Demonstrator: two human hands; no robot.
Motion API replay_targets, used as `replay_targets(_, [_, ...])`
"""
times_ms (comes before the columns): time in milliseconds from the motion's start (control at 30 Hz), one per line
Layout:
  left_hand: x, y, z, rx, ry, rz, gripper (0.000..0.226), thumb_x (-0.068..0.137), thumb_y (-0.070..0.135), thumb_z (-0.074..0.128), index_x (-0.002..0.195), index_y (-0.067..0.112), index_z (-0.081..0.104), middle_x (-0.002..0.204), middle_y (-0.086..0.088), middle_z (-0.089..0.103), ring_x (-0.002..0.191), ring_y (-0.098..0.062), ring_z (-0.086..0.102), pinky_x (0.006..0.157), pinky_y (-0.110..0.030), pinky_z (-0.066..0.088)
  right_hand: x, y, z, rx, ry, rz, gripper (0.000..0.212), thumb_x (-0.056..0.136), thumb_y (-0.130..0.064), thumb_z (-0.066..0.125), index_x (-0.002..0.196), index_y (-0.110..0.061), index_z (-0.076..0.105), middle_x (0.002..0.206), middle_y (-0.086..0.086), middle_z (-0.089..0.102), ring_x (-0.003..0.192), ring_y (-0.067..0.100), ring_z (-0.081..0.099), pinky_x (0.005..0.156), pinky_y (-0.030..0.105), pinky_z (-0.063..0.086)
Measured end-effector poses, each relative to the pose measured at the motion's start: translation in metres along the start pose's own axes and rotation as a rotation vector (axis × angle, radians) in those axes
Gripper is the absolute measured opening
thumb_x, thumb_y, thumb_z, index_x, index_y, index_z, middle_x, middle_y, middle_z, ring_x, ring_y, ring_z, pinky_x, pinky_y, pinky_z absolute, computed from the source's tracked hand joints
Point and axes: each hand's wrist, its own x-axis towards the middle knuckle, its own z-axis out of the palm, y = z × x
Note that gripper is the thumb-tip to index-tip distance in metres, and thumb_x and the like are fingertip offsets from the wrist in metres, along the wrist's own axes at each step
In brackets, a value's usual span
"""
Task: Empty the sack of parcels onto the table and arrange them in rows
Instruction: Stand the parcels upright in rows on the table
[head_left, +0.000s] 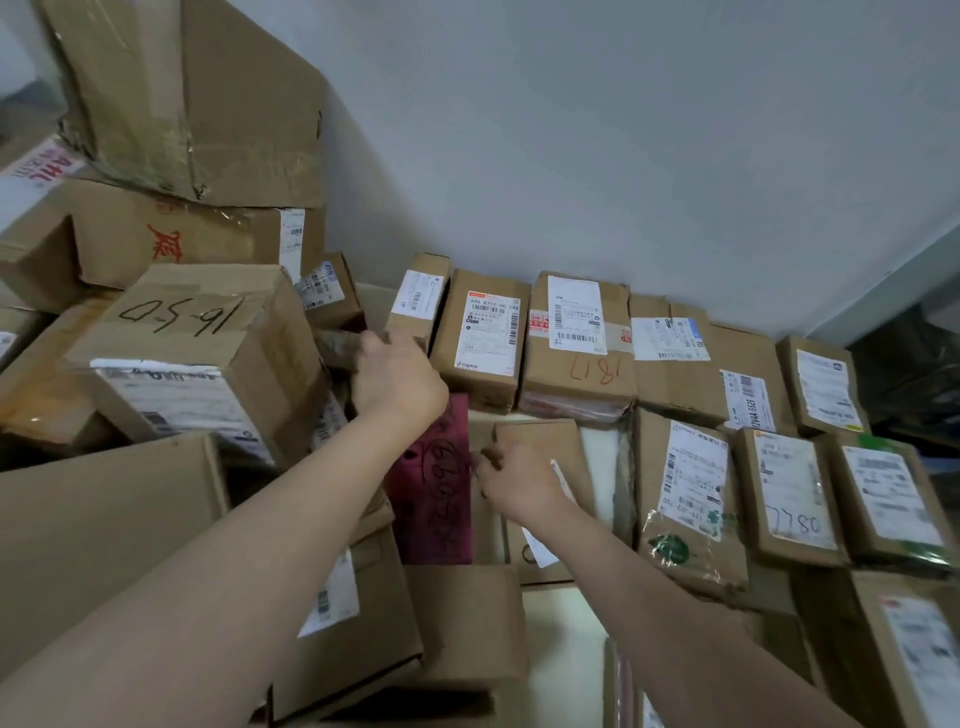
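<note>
A: First the left hand (397, 376)?
B: Stretched forward into the gap between the heap and the back row, just beside a narrow carton (420, 299). Curled at the fingers round a blurred brown parcel (335, 345). Too smeared to tell more, possibly only its end in the grip.
A: And the right hand (511, 480)?
B: Lower and nearer, on a brown carton (545, 441) in the second row. Grips that carton's left edge with bent fingers and thumb.
A: Between the forearms?
B: A maroon parcel (436, 488) with handwritten digits, lying flat, just beside the gripped carton.
A: Sorted parcels where?
B: In rows on the table (563, 654), back against the grey wall (623, 130). Back row, left to right: the narrow carton, a labelled box (483, 338), a box marked 1817 (576, 358), then more, side by side and touching. Second row right in front: a taped box with a green logo (685, 499), then two more labelled ones beside it. White shipping labels facing up on nearly all.
A: And leftward?
B: An unsorted heap: a carton marked 16-5-0 (197, 332) tilted on top of others, large worn cartons (192, 98) stacked behind it.
</note>
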Motion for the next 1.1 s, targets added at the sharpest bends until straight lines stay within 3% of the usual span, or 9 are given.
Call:
replay_targets(100, [-0.013, -0.012, 0.004, 0.056, -0.247, -0.145, 0.063, 0.091, 0.030, 0.058, 0.142, 0.006, 0.031, 0.144, -0.024, 0.030, 0.132, -0.038, 0.035, 0.102, -0.041, 0.039, -0.024, 0.003, 0.020, 0.165, -0.224, 0.100, 0.049, 0.088, -0.046, 0.064, 0.124, -0.016, 0.048, 0.117, 0.009, 0.063, 0.105, 0.028, 0.064, 0.089, 0.039, 0.054])
replay_targets(200, [-0.019, -0.026, 0.008, 0.154, -0.297, -0.127, 0.066, 0.092, 0.028, 0.056, 0.146, 0.007, 0.026, 0.144, -0.024, 0.031, 0.132, -0.038, 0.036, 0.103, -0.041, 0.039, -0.041, 0.008, 0.035, 0.111, -0.234, 0.085, 0.067, 0.075, -0.050, 0.074, 0.127, -0.020, 0.044, 0.118, 0.002, 0.062, 0.110, 0.023, 0.059, 0.095, 0.036, 0.050])
replay_targets(367, [-0.020, -0.030, 0.014, 0.181, -0.358, -0.119, 0.075, 0.094, 0.028, 0.052, 0.151, 0.000, 0.013, 0.148, -0.027, 0.031, 0.134, -0.041, 0.036, 0.106, -0.045, 0.041, -0.053, 0.014, 0.039, 0.143, -0.357, 0.112, 0.034, 0.070, -0.054, 0.071, 0.087, -0.025, 0.066, 0.093, 0.003, 0.071, 0.086, 0.021, 0.067, 0.081, 0.040, 0.059])
replay_targets(467, [-0.020, -0.029, 0.018, 0.167, -0.389, -0.169, 0.077, 0.097, 0.031, 0.045, 0.150, -0.005, 0.002, 0.151, -0.028, 0.023, 0.137, -0.039, 0.032, 0.109, -0.042, 0.036, -0.049, 0.012, 0.032, 0.315, -0.277, 0.139, 0.024, 0.085, -0.049, 0.064, 0.091, -0.026, 0.061, 0.095, -0.004, 0.065, 0.092, 0.018, 0.063, 0.076, 0.027, 0.054])
replay_targets(567, [-0.019, -0.031, 0.024, 0.008, -0.396, -0.296, 0.086, 0.096, 0.031, 0.050, 0.152, -0.001, -0.007, 0.154, -0.026, 0.019, 0.138, -0.037, 0.032, 0.109, -0.041, 0.036, -0.040, 0.006, 0.034, 0.503, -0.307, 0.236, 0.080, 0.062, -0.073, 0.065, 0.120, -0.018, 0.059, 0.116, 0.000, 0.066, 0.103, 0.020, 0.064, 0.092, 0.037, 0.054])
replay_targets(733, [-0.015, -0.032, 0.014, -0.227, -0.175, -0.342, 0.065, 0.098, 0.045, 0.042, 0.143, -0.001, 0.029, 0.144, -0.024, 0.037, 0.130, -0.039, 0.041, 0.106, -0.045, 0.039, -0.046, -0.002, 0.024, 0.907, -0.427, 0.330, 0.071, 0.080, -0.072, 0.056, 0.131, -0.022, 0.053, 0.123, 0.000, 0.061, 0.116, 0.024, 0.054, 0.101, 0.059, 0.039])
replay_targets(800, [-0.016, -0.029, 0.002, -0.295, -0.131, -0.337, 0.068, 0.099, 0.053, 0.028, 0.138, 0.000, 0.043, 0.141, -0.023, 0.041, 0.128, -0.038, 0.043, 0.108, -0.046, 0.037, -0.049, -0.003, 0.014, 1.081, -0.467, 0.341, 0.085, 0.074, -0.085, 0.045, 0.130, -0.022, 0.054, 0.130, 0.005, 0.057, 0.130, 0.031, 0.045, 0.105, 0.070, 0.028])
replay_targets(900, [-0.029, -0.023, -0.014, -0.487, -0.041, -0.313, 0.070, 0.101, 0.054, 0.018, 0.119, 0.000, 0.058, 0.116, -0.012, 0.059, 0.112, -0.034, 0.055, 0.100, -0.042, 0.043, -0.057, -0.005, -0.006, 1.315, -0.391, 0.369, 0.083, 0.078, -0.086, 0.029, 0.121, -0.019, 0.054, 0.124, 0.006, 0.055, 0.141, 0.036, 0.031, 0.102, 0.079, 0.017])
replay_targets(1100, [-0.052, -0.014, -0.035, -1.163, 0.009, -0.464, 0.068, 0.097, 0.063, 0.023, 0.075, 0.015, 0.065, 0.069, 0.000, 0.065, 0.074, -0.024, 0.062, 0.076, -0.036, 0.050, -0.072, -0.004, -0.047, 1.401, -0.307, 0.205, 0.070, 0.087, -0.073, 0.035, 0.125, -0.020, 0.062, 0.122, 0.015, 0.066, 0.119, 0.037, 0.057, 0.097, 0.068, 0.042])
